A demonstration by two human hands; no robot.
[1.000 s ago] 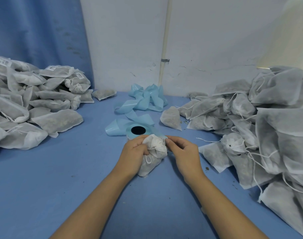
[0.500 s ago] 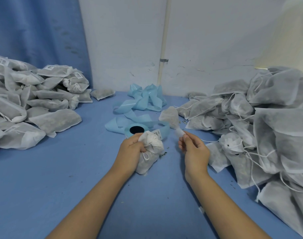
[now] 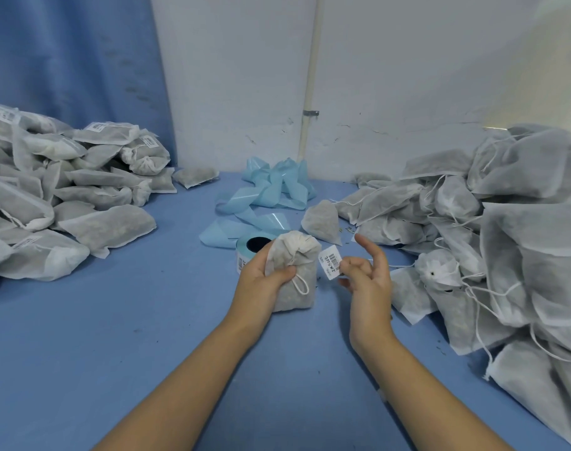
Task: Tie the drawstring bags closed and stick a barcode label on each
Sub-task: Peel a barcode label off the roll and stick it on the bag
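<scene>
The blue table [image 3: 82, 353] carries an unlabelled heap of bags [image 3: 505, 239] on the right and a labelled heap [image 3: 66, 196] on the left. Between them, the left hand [image 3: 261, 284] grips a tied bag [image 3: 297, 288] upright, just below its cinched neck. The right hand [image 3: 368, 281] pinches a barcode label [image 3: 330, 262] by one edge just beside the bag, its other fingers spread. The label would best go on flat cloth below the knot, pressed smooth so no corner lifts
</scene>
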